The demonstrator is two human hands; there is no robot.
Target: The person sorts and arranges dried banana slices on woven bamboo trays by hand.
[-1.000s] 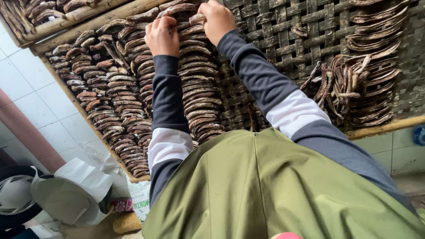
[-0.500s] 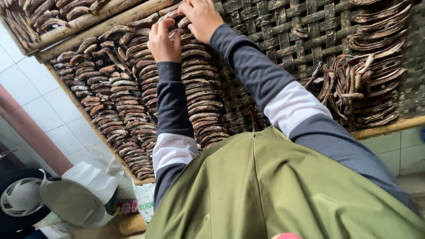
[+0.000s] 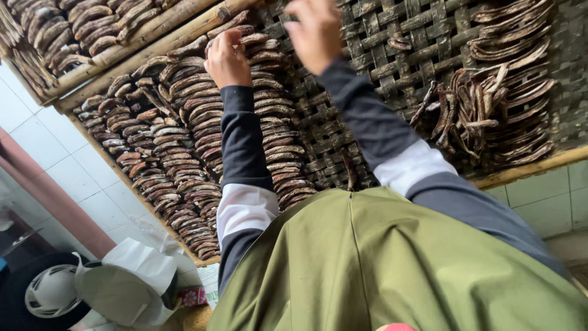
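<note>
Your left hand point(image 3: 228, 60) pinches a dried strip point(image 3: 257, 39); your blurred right hand's point(image 3: 315, 30) grip is unclear. A careless tug could scatter neighbouring rows.

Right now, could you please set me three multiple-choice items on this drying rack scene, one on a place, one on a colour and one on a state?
1. Where does the left hand rest?
A. on the rows of dried banana slices
B. on the tiled wall
C. on the apron

2. What colour is the apron?
A. red
B. olive green
C. white

3. How is the woven bamboo tray under the right hand?
A. covered in rows
B. mostly bare
C. draped with cloth

Answers: 1 A, its fingers touch the top of a row; 2 B, the cloth at the bottom is olive green; 3 B, bare weave shows around the blurred hand.
</note>
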